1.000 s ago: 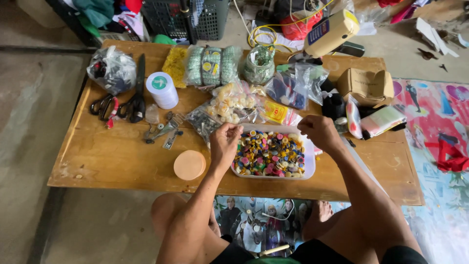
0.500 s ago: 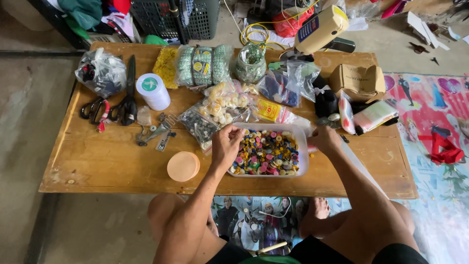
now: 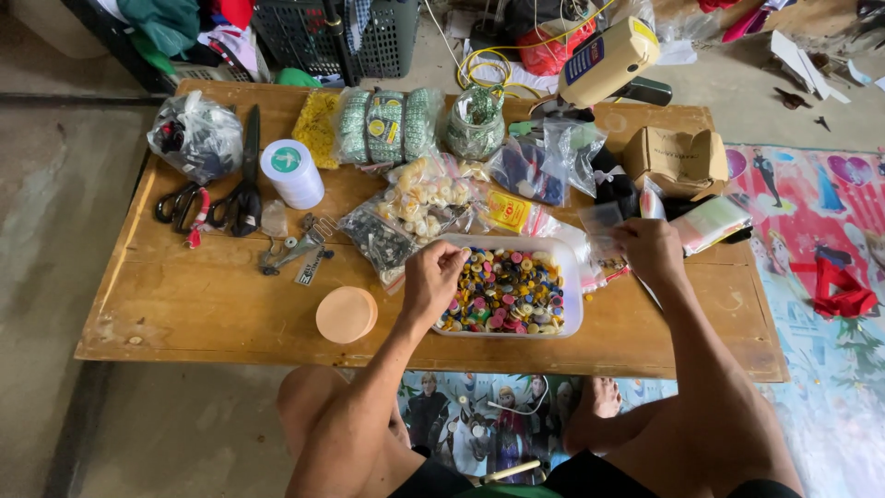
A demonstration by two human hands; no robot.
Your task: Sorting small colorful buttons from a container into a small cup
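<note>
Your left hand (image 3: pixel 431 277) sits at the left rim of the clear plastic tub (image 3: pixel 572 277), fingers curled narrow over the buttons (image 3: pixel 502 290); can't tell if a button is pinched. The tub is rectangular with rounded corners, packed with small round buttons in yellow, pink, blue, black and white, and stands near the front edge of the table, mid-right. Your right hand (image 3: pixel 650 249) is just right of the tub, thumb and fingers closed on a small clear plastic bag (image 3: pixel 601 221), thin and crinkly. A round peach lid (image 3: pixel 347 314) lies flat left of the tub. Behind it are bags of pale buttons (image 3: pixel 429 198), black scissors (image 3: pixel 244 184), a white tape roll (image 3: pixel 291 171) and a cardboard box (image 3: pixel 676 162). The low wooden table (image 3: pixel 203 304) is worn planks on a concrete floor (image 3: pixel 46 277), with a printed mat (image 3: pixel 820 240) to the right.
</note>
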